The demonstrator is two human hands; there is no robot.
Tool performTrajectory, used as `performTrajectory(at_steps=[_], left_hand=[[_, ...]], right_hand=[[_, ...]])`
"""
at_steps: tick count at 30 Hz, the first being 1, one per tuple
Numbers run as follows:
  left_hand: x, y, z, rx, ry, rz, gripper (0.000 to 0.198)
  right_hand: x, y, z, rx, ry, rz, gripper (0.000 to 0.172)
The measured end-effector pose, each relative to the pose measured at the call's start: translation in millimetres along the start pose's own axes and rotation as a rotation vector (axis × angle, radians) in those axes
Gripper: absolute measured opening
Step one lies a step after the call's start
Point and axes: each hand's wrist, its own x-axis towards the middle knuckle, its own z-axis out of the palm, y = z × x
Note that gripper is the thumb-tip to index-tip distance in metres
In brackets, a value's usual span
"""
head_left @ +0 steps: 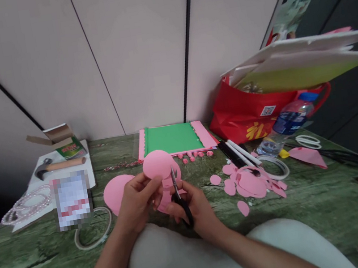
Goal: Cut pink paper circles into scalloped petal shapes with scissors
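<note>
My left hand point(142, 199) pinches a pink paper circle point(157, 163) and holds it upright above the table. Wrapped around the dark handles of a pair of scissors point(182, 206), my right hand point(193, 206) holds them with the blades pointing up at the circle's right edge. More pink paper shows behind and below the circle, partly hidden by my fingers. Left of my left hand lies a larger pink paper disc point(118, 191). To the right of the scissors, pink paper cutouts point(249, 181) lie in a loose heap.
A tape roll point(81, 244), bead strands point(24, 208) and a hammer point(64, 164) are at left. Green paper point(173, 138) lies at the back, with small pink rolls before it. A red bag point(233, 116), water bottle point(286, 124) and markers point(241, 153) stand or lie at right.
</note>
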Motion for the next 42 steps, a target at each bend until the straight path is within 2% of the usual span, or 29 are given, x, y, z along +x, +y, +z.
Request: performTrajectory(at_steps=[9, 17, 31, 42], left_hand=[[0, -3, -1.0, 0.084, 0.051, 0.051, 0.028], [0, -4, 1.2, 0.11, 0.025, 0.038, 0.025], [-1, -5, 2.0, 0.084, 0.023, -0.003, 0.025], [0, -5, 0.9, 0.036, 0.025, -0.016, 0.024]], right_hand=[[-1, -1, 5, -0.025, -0.004, 0.005, 0.047], [7, 7, 0, 0.058, 0.015, -0.061, 0.054], [4, 10, 0, 0.027, -0.057, -0.126, 0.043], [1, 2, 0, -0.022, -0.024, -0.034, 0.04]])
